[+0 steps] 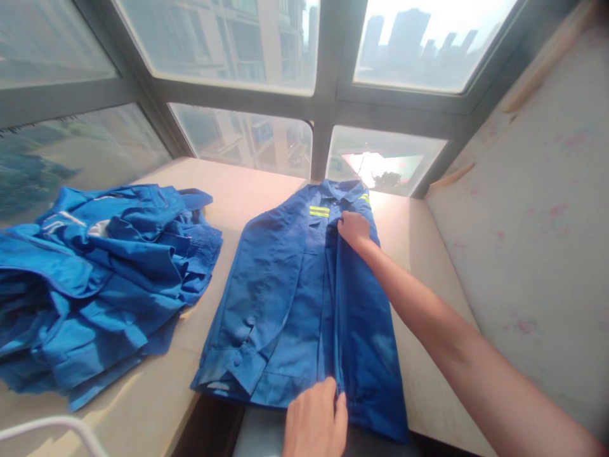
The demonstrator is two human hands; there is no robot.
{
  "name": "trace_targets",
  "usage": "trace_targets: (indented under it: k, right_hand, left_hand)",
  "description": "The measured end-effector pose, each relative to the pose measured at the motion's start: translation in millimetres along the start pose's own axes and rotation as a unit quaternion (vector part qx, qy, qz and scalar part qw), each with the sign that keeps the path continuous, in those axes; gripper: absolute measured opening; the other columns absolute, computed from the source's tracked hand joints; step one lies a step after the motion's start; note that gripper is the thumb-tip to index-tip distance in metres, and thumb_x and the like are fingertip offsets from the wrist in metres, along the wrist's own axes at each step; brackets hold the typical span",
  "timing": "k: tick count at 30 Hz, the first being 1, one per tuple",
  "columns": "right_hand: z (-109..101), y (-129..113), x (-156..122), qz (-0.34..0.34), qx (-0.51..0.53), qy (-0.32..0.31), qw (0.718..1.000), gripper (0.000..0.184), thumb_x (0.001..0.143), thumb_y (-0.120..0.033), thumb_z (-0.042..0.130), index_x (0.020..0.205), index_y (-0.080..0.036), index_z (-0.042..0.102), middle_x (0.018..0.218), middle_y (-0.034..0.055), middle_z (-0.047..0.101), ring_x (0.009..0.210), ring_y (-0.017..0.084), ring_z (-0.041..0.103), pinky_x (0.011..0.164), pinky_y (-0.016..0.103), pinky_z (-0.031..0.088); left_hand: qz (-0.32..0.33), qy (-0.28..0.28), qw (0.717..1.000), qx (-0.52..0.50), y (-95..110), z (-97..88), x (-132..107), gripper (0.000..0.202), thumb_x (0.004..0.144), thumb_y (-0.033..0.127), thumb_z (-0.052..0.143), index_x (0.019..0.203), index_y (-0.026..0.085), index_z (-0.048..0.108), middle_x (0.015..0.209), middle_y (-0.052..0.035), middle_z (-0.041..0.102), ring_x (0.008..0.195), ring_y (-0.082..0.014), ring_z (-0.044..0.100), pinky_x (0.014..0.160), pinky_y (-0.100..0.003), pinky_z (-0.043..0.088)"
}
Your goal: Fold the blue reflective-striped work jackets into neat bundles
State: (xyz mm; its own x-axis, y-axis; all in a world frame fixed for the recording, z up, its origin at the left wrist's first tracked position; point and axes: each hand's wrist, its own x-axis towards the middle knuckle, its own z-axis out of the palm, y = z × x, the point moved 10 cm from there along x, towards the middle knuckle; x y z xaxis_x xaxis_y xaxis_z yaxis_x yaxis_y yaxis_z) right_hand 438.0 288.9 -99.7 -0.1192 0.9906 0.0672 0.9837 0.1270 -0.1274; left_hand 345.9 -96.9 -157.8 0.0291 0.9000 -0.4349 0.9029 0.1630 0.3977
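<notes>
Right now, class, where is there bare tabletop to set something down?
Bare table shows between the clothes pile and the jacket, widest near the window, and between jacket and wall, though the right arm crosses there. Crowded: under pile and jacket.

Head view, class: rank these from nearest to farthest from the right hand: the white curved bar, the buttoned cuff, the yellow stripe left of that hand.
1. Yellow stripe: on the chest of the blue jacket, just left of the right hand.
2. Buttoned cuff: at the jacket's lower left.
3. White curved bar: in the picture's bottom-left corner.
</notes>
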Motion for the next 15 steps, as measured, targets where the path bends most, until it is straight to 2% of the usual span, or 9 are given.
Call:
trace_targets:
  k: [4, 8, 12, 15]
  right_hand:
    - [30.2, -22.5, -8.6, -0.042, 0.023, -0.023, 0.999, 0.034, 0.099, -0.026, 0.037, 0.119, -0.018, 0.063, 0.118, 0.0138, 0.068, 0.109, 0.026, 0.063, 0.090, 0.034, 0.047]
    - [49.7, -26.6, -16.7, -0.061, 0.035, -0.019, 0.997, 0.036, 0.102, -0.028, 0.033, 0.125, -0.016, 0.058, 0.122, 0.0129, 0.065, 0.113, 0.023, 0.059, 0.094, 0.031, 0.044]
    - [45.3, -13.0, -12.3, -0.080, 0.034, -0.005, 0.996, 0.039, 0.101, -0.022, 0.028, 0.121, -0.016, 0.061, 0.124, 0.0137, 0.062, 0.117, 0.024, 0.054, 0.101, 0.033, 0.040]
    - [27.7, 5.9, -0.4, -0.087, 0.014, 0.053, 0.995, 0.041, 0.097, -0.015, 0.029, 0.125, -0.014, 0.060, 0.140, 0.0159, 0.053, 0.131, 0.028, 0.042, 0.110, 0.039, 0.030]
  left_hand:
    - [0.000, -0.019, 1.000, 0.018, -1.9, 2.9, 0.4, 0.025, 0.096, 0.023, 0.045, 0.088, 0.020, 0.068, 0.084, -0.0062, 0.071, 0.088, -0.0213, 0.069, 0.073, -0.027, 0.042]
    - [-0.006, -0.039, 0.999, 0.026, -6.4, 10.2, 1.5, 0.026, 0.096, 0.025, 0.043, 0.089, 0.021, 0.068, 0.088, -0.0069, 0.072, 0.090, -0.0226, 0.069, 0.074, -0.028, 0.043]
    - [-0.016, -0.043, 0.999, 0.024, -12.7, 18.5, 2.5, 0.026, 0.095, 0.026, 0.042, 0.088, 0.022, 0.067, 0.089, -0.0070, 0.072, 0.088, -0.0236, 0.069, 0.074, -0.030, 0.043]
    - [-0.017, -0.041, 0.999, 0.010, -17.2, 24.4, 4.1, 0.024, 0.093, 0.028, 0.045, 0.087, 0.022, 0.067, 0.085, -0.0061, 0.071, 0.085, -0.0221, 0.068, 0.072, -0.028, 0.042]
